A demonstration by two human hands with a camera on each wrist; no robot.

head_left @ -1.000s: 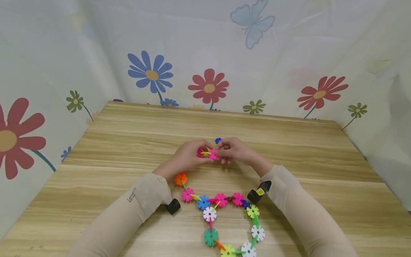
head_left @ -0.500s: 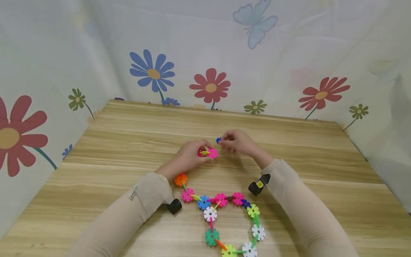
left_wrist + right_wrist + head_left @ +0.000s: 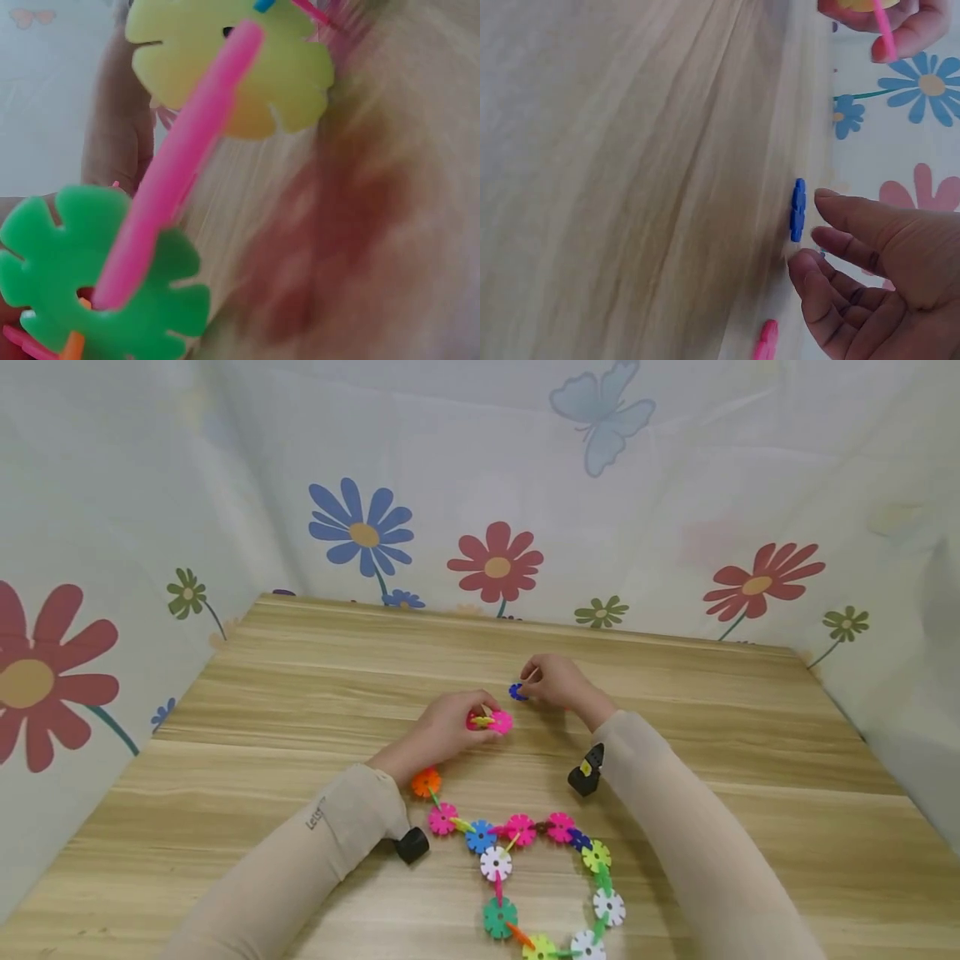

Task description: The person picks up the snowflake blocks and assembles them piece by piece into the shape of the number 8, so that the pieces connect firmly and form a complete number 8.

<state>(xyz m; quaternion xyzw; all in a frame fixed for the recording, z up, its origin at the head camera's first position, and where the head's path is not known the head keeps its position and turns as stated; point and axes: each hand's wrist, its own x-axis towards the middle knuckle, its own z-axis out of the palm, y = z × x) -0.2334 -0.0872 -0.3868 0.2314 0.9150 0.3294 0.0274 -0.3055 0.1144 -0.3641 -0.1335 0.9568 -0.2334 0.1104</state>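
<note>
Between its curled fingers and thumb, my left hand (image 3: 448, 724) holds linked notched plastic discs. A pink disc (image 3: 501, 722) at the outer end joins a yellow disc (image 3: 482, 722). Close up in the left wrist view, a green disc (image 3: 67, 259) and a yellow disc (image 3: 285, 67) are joined by an edge-on pink disc (image 3: 169, 172). My right hand (image 3: 558, 681) is at a loose dark blue disc (image 3: 517, 692) beyond the left hand. In the right wrist view, thumb and fingers are parted beside that blue disc (image 3: 798, 210), which is flat on the table.
A chain of coloured discs runs from an orange disc (image 3: 426, 782) under the left wrist into a loop nearer the body, with a green disc (image 3: 500, 917) and white discs (image 3: 609, 907). A flower-print cloth (image 3: 420, 443) stands behind the wooden table (image 3: 337, 668).
My right hand has left the pink disc at the left hand and moved away to the blue disc. The left hand keeps its hold on the linked discs.
</note>
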